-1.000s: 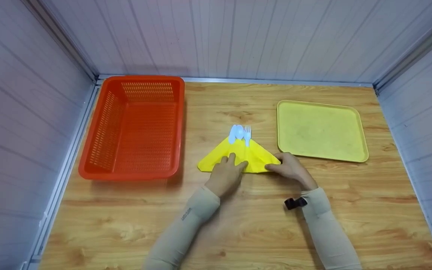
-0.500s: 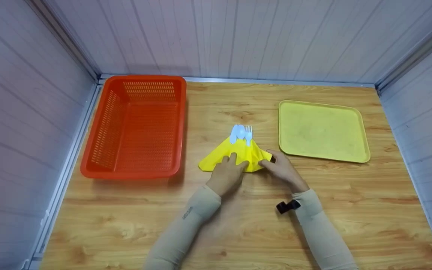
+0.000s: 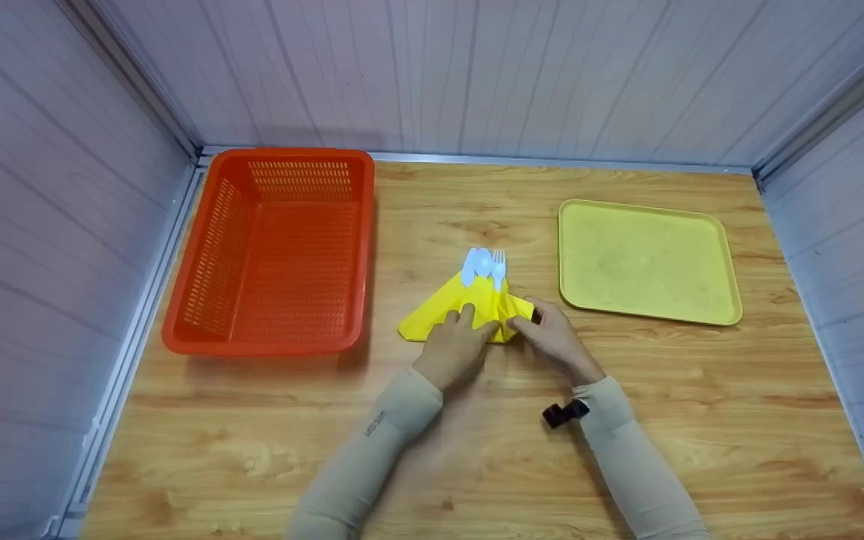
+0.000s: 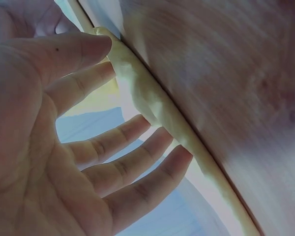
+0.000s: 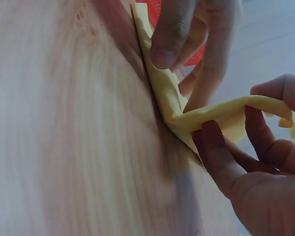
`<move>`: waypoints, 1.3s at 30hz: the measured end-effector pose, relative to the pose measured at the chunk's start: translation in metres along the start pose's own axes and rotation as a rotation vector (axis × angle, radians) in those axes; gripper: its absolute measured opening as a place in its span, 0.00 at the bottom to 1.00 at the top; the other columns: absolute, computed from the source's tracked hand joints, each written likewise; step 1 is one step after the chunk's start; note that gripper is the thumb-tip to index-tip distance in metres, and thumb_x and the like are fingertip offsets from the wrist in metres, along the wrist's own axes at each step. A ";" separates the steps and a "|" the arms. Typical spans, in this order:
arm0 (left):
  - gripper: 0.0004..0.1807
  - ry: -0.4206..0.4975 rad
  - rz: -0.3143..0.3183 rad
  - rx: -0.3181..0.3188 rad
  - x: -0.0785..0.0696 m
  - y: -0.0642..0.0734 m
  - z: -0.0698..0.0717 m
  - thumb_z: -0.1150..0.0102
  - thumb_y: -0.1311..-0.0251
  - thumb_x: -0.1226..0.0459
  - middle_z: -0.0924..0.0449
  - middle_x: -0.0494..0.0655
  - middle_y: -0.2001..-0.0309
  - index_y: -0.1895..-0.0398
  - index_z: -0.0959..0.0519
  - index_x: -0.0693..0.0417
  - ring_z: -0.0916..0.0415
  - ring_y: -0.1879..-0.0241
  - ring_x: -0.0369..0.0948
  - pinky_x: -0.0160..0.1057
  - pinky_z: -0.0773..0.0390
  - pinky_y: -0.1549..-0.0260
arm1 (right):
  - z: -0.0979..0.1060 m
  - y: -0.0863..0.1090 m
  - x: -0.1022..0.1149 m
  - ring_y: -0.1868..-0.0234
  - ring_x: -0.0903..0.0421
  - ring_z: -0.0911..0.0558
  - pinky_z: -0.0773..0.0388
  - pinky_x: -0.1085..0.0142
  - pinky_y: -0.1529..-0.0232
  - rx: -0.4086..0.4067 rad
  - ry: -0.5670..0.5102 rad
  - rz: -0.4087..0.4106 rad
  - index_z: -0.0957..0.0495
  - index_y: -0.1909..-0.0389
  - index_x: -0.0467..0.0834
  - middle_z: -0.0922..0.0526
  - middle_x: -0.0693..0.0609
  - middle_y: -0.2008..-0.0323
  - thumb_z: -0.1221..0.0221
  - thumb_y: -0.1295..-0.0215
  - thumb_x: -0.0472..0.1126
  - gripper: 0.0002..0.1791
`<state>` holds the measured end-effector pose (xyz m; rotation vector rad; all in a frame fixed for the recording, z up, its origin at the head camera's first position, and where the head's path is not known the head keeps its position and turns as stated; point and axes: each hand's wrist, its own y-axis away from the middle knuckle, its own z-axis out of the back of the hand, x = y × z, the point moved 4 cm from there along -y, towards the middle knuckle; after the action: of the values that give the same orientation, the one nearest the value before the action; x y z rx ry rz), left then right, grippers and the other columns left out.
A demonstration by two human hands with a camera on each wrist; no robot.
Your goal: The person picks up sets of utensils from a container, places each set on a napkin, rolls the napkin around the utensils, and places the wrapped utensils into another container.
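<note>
A yellow cloth napkin (image 3: 438,309), folded to a triangle, lies on the wooden table. Tucked in its top are a white plastic knife (image 3: 469,266), spoon (image 3: 483,262) and fork (image 3: 499,267), their lower ends hidden in the cloth. My left hand (image 3: 456,349) presses the middle of the napkin with spread, fairly straight fingers; the left wrist view shows the fingertips (image 4: 179,157) on its folded edge. On the other side, my right hand (image 3: 552,337) pinches the napkin's right corner. In the right wrist view that corner flap (image 5: 226,110) is raised, thumb and fingers on opposite faces.
A red plastic basket (image 3: 363,247) stands to the left of the napkin. At the back right sits a yellow-green tray (image 3: 646,259). White panel walls (image 3: 432,75) border the table on the back and sides. A black device (image 3: 565,413) is strapped at the right wrist.
The right hand has moved left, lifting the napkin's right corner and bringing it inward, so that side is bunched and shorter. The left hand stays in place on the cloth.
</note>
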<state>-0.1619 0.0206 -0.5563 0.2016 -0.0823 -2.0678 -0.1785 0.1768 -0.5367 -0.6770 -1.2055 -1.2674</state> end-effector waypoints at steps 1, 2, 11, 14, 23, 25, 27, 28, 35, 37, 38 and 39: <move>0.20 -0.002 -0.003 -0.004 0.000 0.000 0.000 0.52 0.24 0.58 0.29 0.56 0.46 0.32 0.25 0.34 0.28 0.57 0.49 0.44 0.19 0.67 | -0.001 -0.002 -0.004 0.60 0.53 0.26 0.27 0.66 0.58 -0.008 -0.003 0.005 0.22 0.53 0.27 0.21 0.46 0.62 0.42 0.32 0.33 0.13; 0.21 -0.004 -0.005 -0.008 0.000 0.000 0.000 0.52 0.24 0.58 0.29 0.56 0.47 0.32 0.26 0.34 0.28 0.58 0.49 0.44 0.19 0.68 | -0.001 -0.005 -0.010 0.59 0.53 0.25 0.27 0.66 0.57 -0.016 -0.003 0.010 0.21 0.53 0.28 0.20 0.46 0.61 0.41 0.32 0.34 0.13; 0.22 0.040 -0.010 -0.004 0.001 0.003 -0.001 0.51 0.25 0.54 0.31 0.58 0.39 0.30 0.28 0.35 0.27 0.49 0.53 0.50 0.19 0.60 | -0.007 -0.014 -0.023 0.60 0.52 0.24 0.27 0.64 0.56 -0.018 0.018 0.052 0.19 0.54 0.31 0.18 0.44 0.61 0.41 0.27 0.43 0.17; 0.21 0.067 -0.038 -0.003 0.002 0.006 -0.001 0.48 0.28 0.53 0.31 0.59 0.37 0.34 0.26 0.44 0.28 0.45 0.55 0.53 0.20 0.55 | -0.009 -0.014 -0.022 0.58 0.50 0.22 0.24 0.61 0.53 -0.042 -0.026 0.017 0.19 0.58 0.30 0.18 0.44 0.61 0.45 0.24 0.48 0.21; 0.30 0.270 -0.030 0.092 0.019 0.016 -0.002 0.50 0.27 0.56 0.41 0.64 0.27 0.28 0.34 0.61 0.40 0.29 0.57 0.52 0.38 0.33 | -0.015 -0.011 -0.019 0.52 0.46 0.18 0.23 0.52 0.45 -0.074 0.109 0.070 0.15 0.55 0.35 0.16 0.41 0.55 0.46 0.24 0.40 0.14; 0.28 0.275 -0.003 0.076 0.026 0.020 -0.001 0.50 0.28 0.56 0.38 0.64 0.29 0.31 0.31 0.63 0.38 0.30 0.57 0.52 0.37 0.33 | -0.019 -0.010 -0.015 0.52 0.46 0.19 0.25 0.52 0.44 -0.076 0.232 0.140 0.15 0.55 0.36 0.17 0.42 0.55 0.43 0.27 0.36 0.10; 0.25 0.286 0.027 0.057 0.033 0.024 0.000 0.49 0.29 0.57 0.35 0.64 0.31 0.35 0.27 0.64 0.36 0.32 0.57 0.53 0.35 0.35 | -0.023 -0.010 -0.012 0.50 0.45 0.20 0.27 0.50 0.42 -0.083 0.334 0.191 0.15 0.55 0.36 0.18 0.42 0.53 0.42 0.30 0.32 0.09; 0.24 0.294 0.036 0.047 0.036 0.025 0.000 0.49 0.29 0.57 0.34 0.64 0.32 0.37 0.26 0.64 0.35 0.33 0.57 0.53 0.34 0.36 | -0.025 -0.010 -0.011 0.48 0.44 0.21 0.28 0.49 0.42 -0.087 0.373 0.210 0.15 0.56 0.35 0.18 0.41 0.53 0.41 0.31 0.31 0.09; 0.20 0.346 0.040 0.018 0.045 0.031 -0.003 0.48 0.31 0.59 0.33 0.65 0.33 0.44 0.22 0.64 0.34 0.34 0.57 0.54 0.32 0.38 | -0.041 -0.006 -0.004 0.46 0.40 0.23 0.27 0.49 0.43 -0.107 0.569 0.255 0.16 0.56 0.33 0.22 0.37 0.48 0.38 0.35 0.31 0.09; 0.21 0.351 0.042 0.017 0.046 0.031 -0.004 0.48 0.31 0.58 0.33 0.65 0.32 0.43 0.22 0.64 0.35 0.33 0.57 0.54 0.32 0.37 | -0.046 -0.006 -0.003 0.45 0.39 0.24 0.27 0.49 0.43 -0.109 0.626 0.289 0.17 0.55 0.33 0.23 0.36 0.46 0.37 0.35 0.32 0.10; 0.21 0.354 0.043 0.015 0.047 0.031 -0.004 0.48 0.31 0.58 0.33 0.65 0.32 0.42 0.22 0.64 0.35 0.33 0.57 0.54 0.33 0.37 | -0.048 -0.005 -0.002 0.44 0.39 0.24 0.27 0.49 0.43 -0.110 0.650 0.308 0.17 0.55 0.34 0.23 0.36 0.45 0.36 0.35 0.32 0.10; 0.22 0.358 0.045 0.014 0.047 0.031 -0.004 0.48 0.30 0.58 0.33 0.65 0.32 0.41 0.23 0.64 0.35 0.33 0.57 0.53 0.33 0.36 | -0.051 -0.005 -0.001 0.44 0.38 0.25 0.27 0.49 0.44 -0.114 0.672 0.323 0.17 0.55 0.34 0.24 0.36 0.45 0.36 0.36 0.32 0.10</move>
<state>-0.1566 -0.0358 -0.5608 0.5693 0.1163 -1.9559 -0.1681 0.1301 -0.5538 -0.4440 -0.4555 -1.1576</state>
